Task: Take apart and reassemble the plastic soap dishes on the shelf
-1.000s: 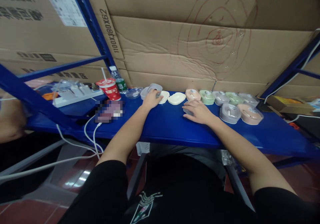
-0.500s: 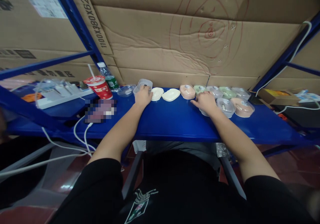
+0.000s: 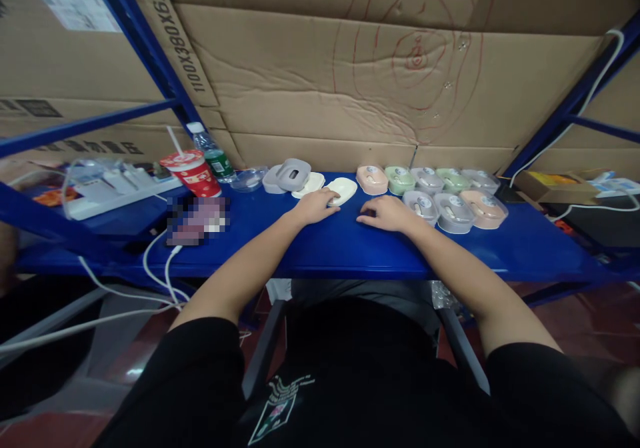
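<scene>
My left hand point(image 3: 316, 208) is at the near edge of a cream oval dish point(image 3: 342, 191), fingertips over its rim and thumb apart. Whether the fingers press on the dish I cannot tell. A second cream dish point(image 3: 311, 186) lies just left, partly under a grey dish with a dark slot point(image 3: 294, 175), which leans over another grey piece point(image 3: 273, 180). Over the blue table, my right hand point(image 3: 387, 213) has loosely curled fingers with a gap to the thumb and nothing visible between them. Closest to it is a lidded grey soap box point(image 3: 420, 207).
Several clear-lidded boxes, among them a peach one point(image 3: 373, 180) and a green one point(image 3: 400, 180), stand in rows at right. A clear lid point(image 3: 250, 179), a red cup point(image 3: 193, 173) and a water bottle point(image 3: 215, 158) stand left on the blue table point(image 3: 330, 255). Cardboard point(image 3: 300, 68) walls the back.
My left hand has left the translucent grey piece and moved right to the cream dish. The slotted grey dish now shows tilted. My right hand has moved left, off the lidded boxes.
</scene>
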Demonstrator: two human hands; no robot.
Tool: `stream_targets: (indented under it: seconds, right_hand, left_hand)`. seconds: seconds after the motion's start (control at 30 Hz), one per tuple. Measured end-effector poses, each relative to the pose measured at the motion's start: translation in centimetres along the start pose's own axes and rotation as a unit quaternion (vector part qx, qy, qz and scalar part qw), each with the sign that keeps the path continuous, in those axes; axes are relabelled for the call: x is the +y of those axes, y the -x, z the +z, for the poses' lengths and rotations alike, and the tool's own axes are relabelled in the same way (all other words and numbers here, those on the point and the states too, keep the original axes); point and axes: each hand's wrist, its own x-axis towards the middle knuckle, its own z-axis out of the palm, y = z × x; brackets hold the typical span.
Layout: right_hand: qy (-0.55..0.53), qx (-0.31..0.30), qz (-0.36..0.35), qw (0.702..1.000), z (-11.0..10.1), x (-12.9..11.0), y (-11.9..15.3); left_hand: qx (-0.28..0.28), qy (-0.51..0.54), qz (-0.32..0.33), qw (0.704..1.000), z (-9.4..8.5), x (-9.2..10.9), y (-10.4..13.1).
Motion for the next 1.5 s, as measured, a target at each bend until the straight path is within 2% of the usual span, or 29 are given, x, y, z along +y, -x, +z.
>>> stream_targets:
  seconds: [0.13,0.27,0.37,0.43,0.53,0.63,0.7,0.8,0.87,1.0,1.17,1.27,1.37,1.5]
  right_hand:
    - [0.011,-0.013,0.062,0.998,0.7,1.5,-0.2]
    - [0.001,0.033,0.124,0.992,0.8,2.8,-0.2]
    - [-0.012,0.101,0.117,0.988,1.0,2.4,0.0]
    - [-0.025,0.134,0.095,0.986,1.1,1.9,0.0]
    - [-0.051,0.159,0.086,0.982,1.3,1.5,-0.2]
    - [-0.061,0.155,0.114,0.980,1.5,1.4,-0.5]
    - [-0.059,0.120,0.143,0.981,1.8,1.4,-0.7]
    - [-0.050,0.050,0.173,0.982,2.2,1.4,-1.1]
    - [-0.046,0.029,0.173,0.983,2.4,1.5,-1.2]
    - [-0.054,0.038,0.155,0.986,2.5,1.9,-1.0]
    - [-0.050,0.026,0.131,0.990,2.3,2.0,-0.8]
    - [-0.055,0.025,0.129,0.990,2.3,2.1,-0.8]
    - [-0.064,0.028,0.125,0.990,2.3,2.2,-0.9]
    - [-0.080,0.058,0.115,0.988,2.4,2.4,-0.7]
  left_hand:
    - [0.001,0.002,-0.009,1.000,-0.6,-0.7,0.2]
    - [0.063,0.032,0.013,0.997,-1.2,-0.5,0.4]
    - [0.116,0.119,0.021,0.986,-1.3,-0.4,0.4]
    - [0.126,0.185,0.011,0.975,-1.0,-0.4,0.2]
    - [0.131,0.260,-0.015,0.957,-0.3,-0.6,-0.4]
    - [0.132,0.294,-0.042,0.946,0.2,-0.8,-0.9]
    - [0.124,0.266,-0.055,0.954,0.2,-0.8,-0.9]
    - [0.121,0.148,-0.064,0.980,-0.2,-0.9,-0.5]
    - [0.129,0.079,-0.095,0.984,-0.7,-1.2,-0.1]
    - [0.141,0.001,-0.202,0.969,-2.1,-2.7,0.7]
    - [0.097,-0.049,-0.296,0.949,-3.5,-5.7,1.6]
    - [0.104,-0.045,-0.313,0.943,-3.7,-6.8,1.9]
    - [0.128,-0.037,-0.314,0.940,-3.7,-6.9,1.9]
    - [0.229,0.000,-0.254,0.940,-3.9,-5.8,1.4]
